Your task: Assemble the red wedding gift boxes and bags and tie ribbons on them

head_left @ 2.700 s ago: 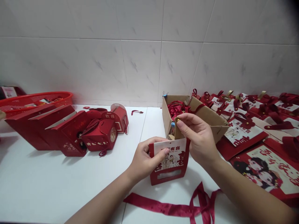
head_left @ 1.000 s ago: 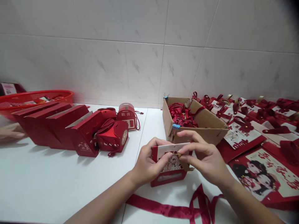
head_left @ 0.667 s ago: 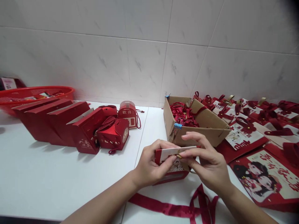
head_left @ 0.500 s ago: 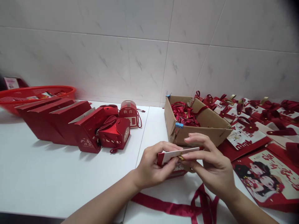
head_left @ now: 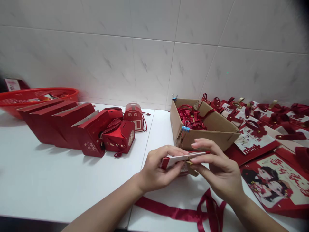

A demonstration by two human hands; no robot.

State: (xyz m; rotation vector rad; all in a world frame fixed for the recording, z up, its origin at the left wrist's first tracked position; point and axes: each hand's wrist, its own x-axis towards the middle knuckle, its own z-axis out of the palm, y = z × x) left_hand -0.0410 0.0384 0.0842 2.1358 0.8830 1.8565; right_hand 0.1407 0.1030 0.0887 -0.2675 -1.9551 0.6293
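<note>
My left hand [head_left: 160, 169] grips the left end of a small red and white paper gift box [head_left: 177, 159], thumb below and fingers over the top. At its right end, my right hand [head_left: 220, 169] pinches the box's edge between thumb and fingers. Near the right fingertips shows a small gold-coloured piece [head_left: 190, 163], too small to make out. The underside of the box is partly hidden by the hands. A dark red ribbon [head_left: 169, 210] lies on the white table below them, looped at its right end.
Beyond my hands stands a cardboard box [head_left: 210, 138] of red ribbons. Finished-looking red gift bags [head_left: 277, 183] crowd the right. On the left are several tall red boxes [head_left: 90, 135], smaller candy boxes [head_left: 119, 138] and a red plastic basket [head_left: 70, 93]. A tiled wall rises behind.
The gift box has tipped slightly in my hands, and a red strip now shows along its top edge. Both hands keep nearly the same place.
</note>
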